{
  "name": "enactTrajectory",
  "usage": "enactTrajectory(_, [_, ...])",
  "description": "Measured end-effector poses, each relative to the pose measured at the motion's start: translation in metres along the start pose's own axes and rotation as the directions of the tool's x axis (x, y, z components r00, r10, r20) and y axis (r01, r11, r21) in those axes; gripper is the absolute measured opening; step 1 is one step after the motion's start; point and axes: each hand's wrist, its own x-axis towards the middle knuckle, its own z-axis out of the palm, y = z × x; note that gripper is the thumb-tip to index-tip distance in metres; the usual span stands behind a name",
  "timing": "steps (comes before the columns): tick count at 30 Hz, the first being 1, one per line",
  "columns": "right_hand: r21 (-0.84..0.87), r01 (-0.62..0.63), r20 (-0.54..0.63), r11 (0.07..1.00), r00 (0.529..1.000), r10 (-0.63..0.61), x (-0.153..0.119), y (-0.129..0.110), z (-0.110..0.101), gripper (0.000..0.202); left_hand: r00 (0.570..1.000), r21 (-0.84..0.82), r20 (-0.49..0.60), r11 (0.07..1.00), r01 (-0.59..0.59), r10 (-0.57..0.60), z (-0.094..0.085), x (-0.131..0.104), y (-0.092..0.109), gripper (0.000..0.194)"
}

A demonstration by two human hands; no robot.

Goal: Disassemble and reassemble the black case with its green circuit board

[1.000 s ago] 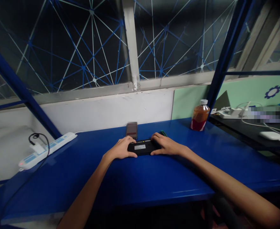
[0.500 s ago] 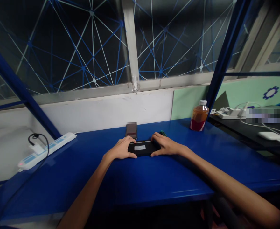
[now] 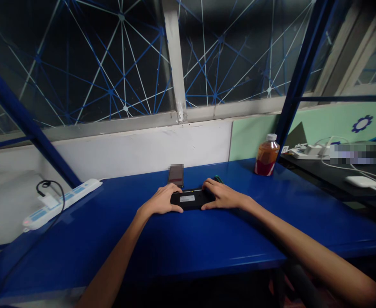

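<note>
A flat black device (image 3: 191,204), box-shaped with a pale label on its face, lies on the blue table; its exact kind I cannot make out. My left hand (image 3: 165,199) grips its left end, thumb along the near edge and fingers over the far edge. Around the right end my right hand (image 3: 221,196) is closed in the same way. A small yellow mark shows on the device's far edge. Just beyond the left fingers a phone (image 3: 176,175) stands or leans, its lower end close to them. Something green and cord-like (image 3: 219,179) pokes out behind the right hand.
On the blue table (image 3: 188,244), a bottle of orange-brown drink (image 3: 267,156) stands at the back right. A white power strip (image 3: 63,204) with a plugged-in black cable lies along the left edge. A black side table (image 3: 325,175) at right carries a white charger (image 3: 362,182) and cables.
Both hands keep their hold on the black device, which stays in place. Only the camera view has shifted very slightly.
</note>
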Motion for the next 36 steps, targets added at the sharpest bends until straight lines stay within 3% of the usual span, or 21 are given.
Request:
enactTrajectory(23, [-0.021, -0.015, 0.005, 1.000, 1.000, 0.015, -0.0002, -0.0024, -0.0006, 0.064, 1.000, 0.003, 0.005, 1.000, 0.014, -0.014, -0.0030, -0.0012, 0.0039, 0.063])
enactTrajectory(36, [-0.016, 0.003, -0.007, 1.000, 1.000, -0.003, -0.0006, -0.0021, -0.0007, 0.053, 1.000, 0.017, -0.020, 1.000, -0.012, 0.012, 0.0005, -0.0003, 0.0008, 0.062])
